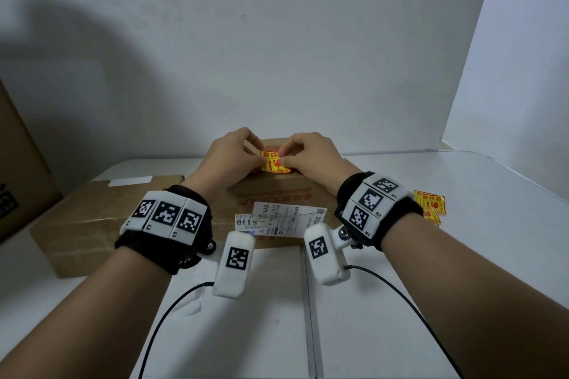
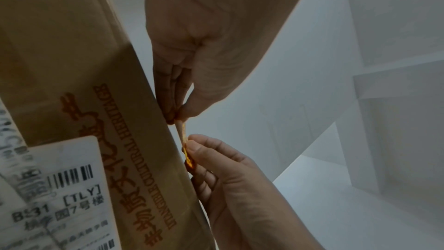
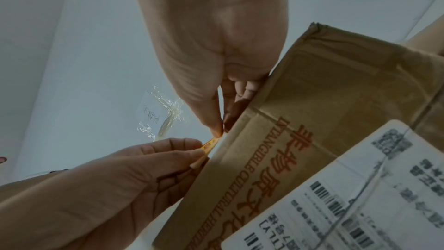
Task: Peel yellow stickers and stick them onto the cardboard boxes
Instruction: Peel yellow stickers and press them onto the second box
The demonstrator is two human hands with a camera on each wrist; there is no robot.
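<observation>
On the white table, going left to right, the left hand pinched one edge of a yellow sticker with red characters and arrows, held over the top of a cardboard box, and the right hand pinched its other edge, with spare stickers lying further right. Only the wrist views let the box's red print be read, "INTANGIBLE CULTURAL HERITAGE", plus "[TLY]" on its white shipping label, and they showed the sticker edge-on between thumbs and fingertips.
</observation>
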